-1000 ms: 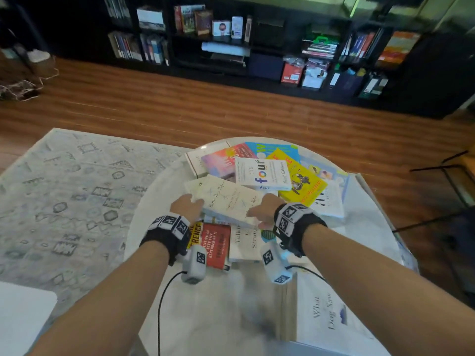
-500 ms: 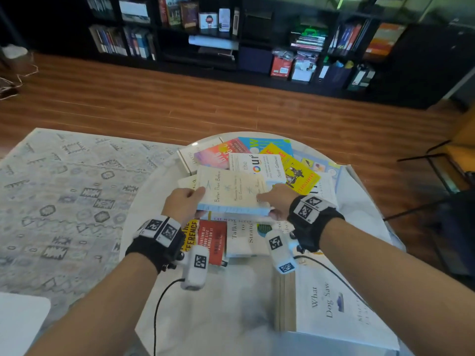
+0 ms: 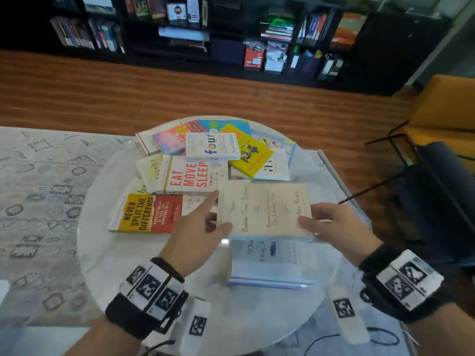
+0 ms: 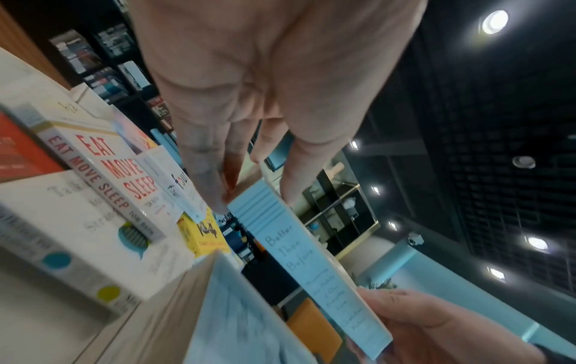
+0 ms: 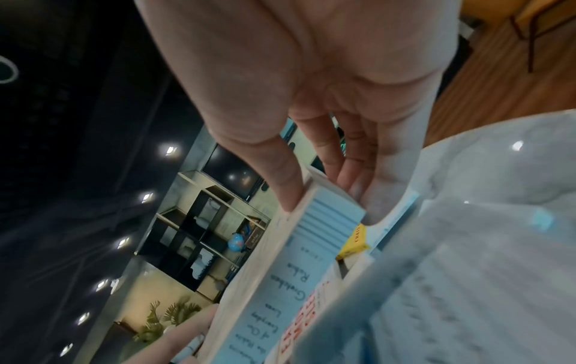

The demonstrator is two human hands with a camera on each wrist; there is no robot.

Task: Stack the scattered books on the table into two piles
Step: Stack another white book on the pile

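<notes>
Both hands (image 3: 259,227) hold flat cream paperback (image 3: 264,210), blue spine.

left hand (image 4: 274,86) pinching pale-blue book (image 4: 311,258) end

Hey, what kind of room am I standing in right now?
Probably a lounge or reading room: dark bookshelves along the far wall, a patterned rug on wood flooring, and a round table of books.
</notes>
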